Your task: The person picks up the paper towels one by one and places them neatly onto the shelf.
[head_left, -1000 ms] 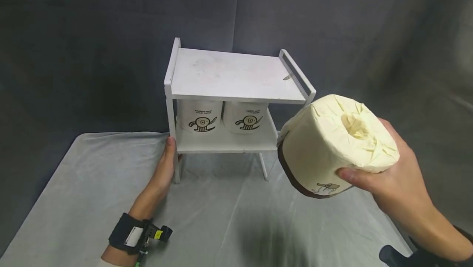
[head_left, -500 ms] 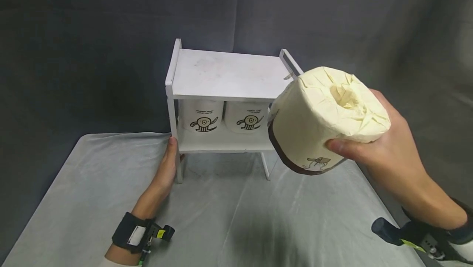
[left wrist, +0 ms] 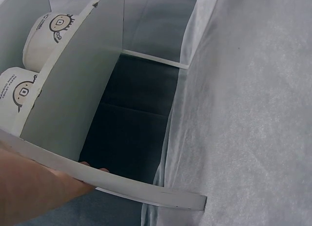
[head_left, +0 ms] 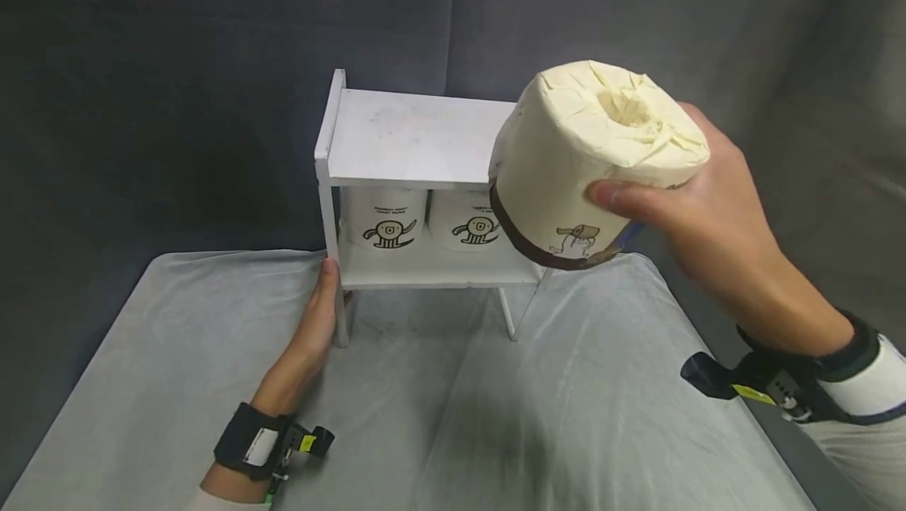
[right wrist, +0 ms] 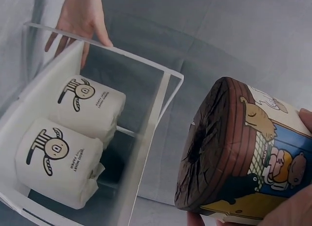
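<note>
A wrapped toilet roll [head_left: 545, 157], cream with a dark brown end, is held tilted in my right hand [head_left: 722, 220], thumb across its side. It overlaps the right end of a small white two-tier shelf [head_left: 425, 137] in the head view. The right wrist view shows its brown pleated end [right wrist: 202, 148] and a colourful cartoon side. My left hand [head_left: 311, 330] holds the shelf's left front post, with fingertips [left wrist: 100, 169] showing past the frame in the left wrist view. Two white toilet rolls, a left one [head_left: 382, 220] and a right one [head_left: 463, 224], stand side by side on the lower tier.
The shelf stands on a table with a grey cloth [head_left: 198, 354]. A dark grey backdrop [head_left: 212, 102] hangs behind it. Nothing stands on the visible part of the top tier, which has a raised left side rail [head_left: 330, 122].
My right hand has lifted the toilet roll up and to the left, over the shelf's right end in the head view. My left hand has stayed at the post.
</note>
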The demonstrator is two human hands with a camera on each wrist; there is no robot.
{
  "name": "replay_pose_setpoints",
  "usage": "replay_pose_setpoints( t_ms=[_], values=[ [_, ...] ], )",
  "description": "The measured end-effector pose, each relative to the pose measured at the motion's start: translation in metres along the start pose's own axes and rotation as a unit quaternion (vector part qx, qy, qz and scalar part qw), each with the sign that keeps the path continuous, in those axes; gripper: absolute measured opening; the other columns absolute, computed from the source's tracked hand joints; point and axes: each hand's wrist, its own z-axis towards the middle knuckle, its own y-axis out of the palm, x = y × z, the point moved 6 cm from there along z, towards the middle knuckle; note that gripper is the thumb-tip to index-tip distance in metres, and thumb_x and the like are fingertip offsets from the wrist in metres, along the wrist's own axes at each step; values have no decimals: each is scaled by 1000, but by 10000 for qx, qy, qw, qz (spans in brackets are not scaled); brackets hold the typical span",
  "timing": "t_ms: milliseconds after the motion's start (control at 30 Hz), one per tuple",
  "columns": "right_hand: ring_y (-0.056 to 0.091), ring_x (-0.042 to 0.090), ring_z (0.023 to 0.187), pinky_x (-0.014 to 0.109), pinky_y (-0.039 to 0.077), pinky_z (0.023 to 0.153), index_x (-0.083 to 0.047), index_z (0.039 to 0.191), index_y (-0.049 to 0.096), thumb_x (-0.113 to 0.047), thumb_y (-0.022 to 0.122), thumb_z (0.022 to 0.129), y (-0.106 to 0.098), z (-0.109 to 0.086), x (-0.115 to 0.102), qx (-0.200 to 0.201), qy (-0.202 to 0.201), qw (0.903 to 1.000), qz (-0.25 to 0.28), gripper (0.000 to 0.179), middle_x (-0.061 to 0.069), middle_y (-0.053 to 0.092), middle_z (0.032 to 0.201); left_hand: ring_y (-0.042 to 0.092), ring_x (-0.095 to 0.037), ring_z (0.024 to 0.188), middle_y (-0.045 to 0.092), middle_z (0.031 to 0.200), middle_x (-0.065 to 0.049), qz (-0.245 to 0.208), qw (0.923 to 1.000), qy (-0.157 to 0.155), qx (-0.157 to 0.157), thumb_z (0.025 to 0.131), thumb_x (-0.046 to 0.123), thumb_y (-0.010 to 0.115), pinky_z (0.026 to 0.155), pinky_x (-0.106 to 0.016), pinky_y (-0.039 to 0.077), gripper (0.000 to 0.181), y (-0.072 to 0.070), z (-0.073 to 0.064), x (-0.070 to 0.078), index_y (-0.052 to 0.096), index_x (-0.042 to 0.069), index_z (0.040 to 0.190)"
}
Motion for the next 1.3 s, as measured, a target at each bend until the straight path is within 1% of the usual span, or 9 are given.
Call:
replay_pose_setpoints(
  t_ms=[167,333,533,733,933,1067,1200,1300],
  values=[
    [57,18,114,27,47,88,-19,140,59,-24,90,84,8,13,-3,-26,99,9999,103,65,-2,62,127,-7,-27,163,-9,177,-10,-7,10000,-34,46,109,65,12,132,-59,3,82,-1,0,-2,-12,15,170],
    [55,18,116,30,47,89,-17,141,57,-31,90,83,18,26,-6,-100,110,9999,56,68,0,61,128,-9,-28,164,-10,177,-11,89,9999,-73,37,108,67,10,132,-59,2,83,-2,-2,-1,-13,17,170],
    [55,19,116,32,49,91,-13,141,56,-33,90,81,35,41,-7,-220,158,9992,304,71,2,60,129,-7,-28,164,-8,177,-10,66,10000,-12,21,109,65,11,131,-60,2,81,-3,-2,-1,-12,17,170],
    [55,20,119,36,49,96,-14,144,53,-37,89,81,51,51,-9,-411,182,9981,430,76,3,58,133,-6,-28,163,-7,177,-12,-21,10000,42,45,110,64,12,131,-61,3,81,-3,-2,-1,-11,15,170],
    [55,19,121,38,49,100,-16,144,55,-39,91,79,63,62,-10,-506,318,9961,649,78,3,59,135,-8,-29,163,-9,177,-13,136,9999,-16,28,109,64,10,131,-61,3,81,-3,-3,-2,-13,16,170],
    [58,19,117,36,51,97,-14,140,57,-36,92,78,70,71,-11,-489,367,9944,864,75,3,62,131,-9,-29,164,-9,177,-11,263,9996,-54,7,109,63,8,131,-60,3,79,-3,-3,-1,-13,17,170],
    [61,19,111,36,53,91,-16,134,63,-35,92,78,77,78,-12,-558,331,9926,1022,66,4,67,125,-8,-29,164,-9,177,-12,229,9997,-32,3,110,62,9,131,-61,3,78,-2,-2,-1,-13,17,170],
    [63,20,110,36,54,90,-17,131,66,-36,92,79,83,83,-12,-652,280,9915,1091,61,4,70,122,-8,-29,164,-9,177,-11,214,9998,-35,1,109,63,9,131,-60,3,79,-1,-2,-1,-12,17,170]
  ],
)
